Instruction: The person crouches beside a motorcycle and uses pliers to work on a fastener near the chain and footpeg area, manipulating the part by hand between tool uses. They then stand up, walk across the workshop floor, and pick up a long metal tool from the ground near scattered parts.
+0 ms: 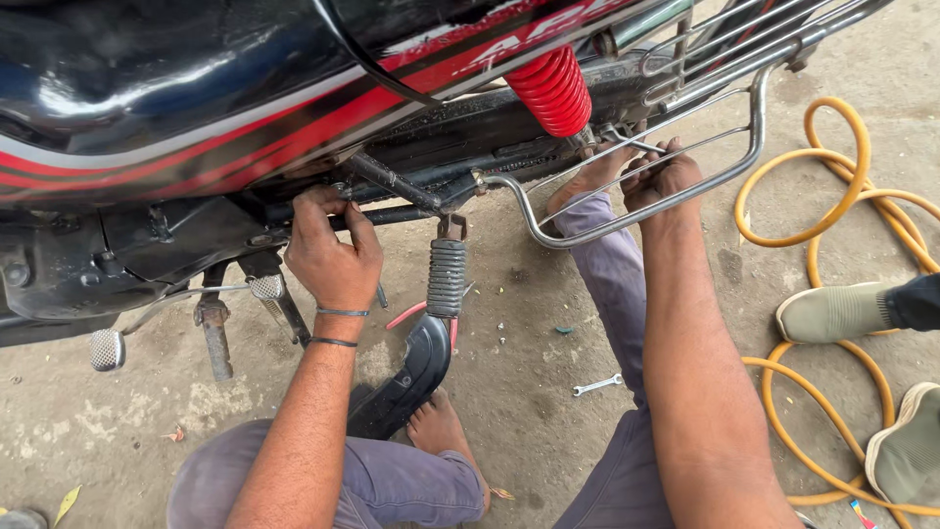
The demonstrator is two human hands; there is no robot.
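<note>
A black and red motorcycle (196, 108) fills the top of the view. My left hand (331, 250) is closed under the side panel at a frame bolt (341, 189). A thin metal tool handle (381, 296) pokes out below its fingers. My right hand (664, 178) reaches through the chrome side guard (627, 220). It grips a slim metal spanner (627, 143) at the lower mount of the red shock spring (550, 90). My bare foot (586, 178) rests against the guard beside that hand.
A ribbed rubber footpeg (446, 277) hangs between my arms. A small spanner (597, 385) and red-handled pliers (406, 315) lie on the concrete. A yellow hose (832, 225) coils at right near another person's shoes (834, 312). A black sandal (406, 377) sits under my other foot.
</note>
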